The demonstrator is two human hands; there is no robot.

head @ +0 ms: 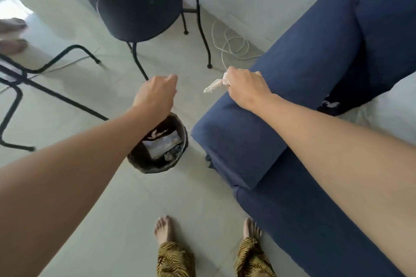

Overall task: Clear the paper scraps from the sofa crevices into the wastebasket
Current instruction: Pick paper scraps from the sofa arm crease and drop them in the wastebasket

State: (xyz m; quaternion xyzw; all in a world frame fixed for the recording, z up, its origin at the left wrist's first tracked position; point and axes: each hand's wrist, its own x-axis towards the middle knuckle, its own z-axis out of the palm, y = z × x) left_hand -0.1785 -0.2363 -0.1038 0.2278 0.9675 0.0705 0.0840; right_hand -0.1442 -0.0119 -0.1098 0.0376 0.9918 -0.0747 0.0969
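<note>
You have a single wide-angle view from the head, looking steeply down and forward along both outstretched arms. It sits close above the floor (pixel 202 198), taking in the sofa (pixel 292 101) at right, a chair (pixel 139 11) ahead, your feet at bottom.

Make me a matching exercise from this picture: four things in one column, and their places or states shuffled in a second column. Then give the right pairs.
Things:
1. paper scrap
2. wastebasket
3. white cord
4. left hand

Places or states:
A. lying in loops on the floor by the wall
B. closed in a fist, nothing visibly held
C. pinched in the right hand beside the blue sofa
D. standing on the floor tiles, scraps already inside

Pairs: 1-C, 2-D, 3-A, 4-B
</note>
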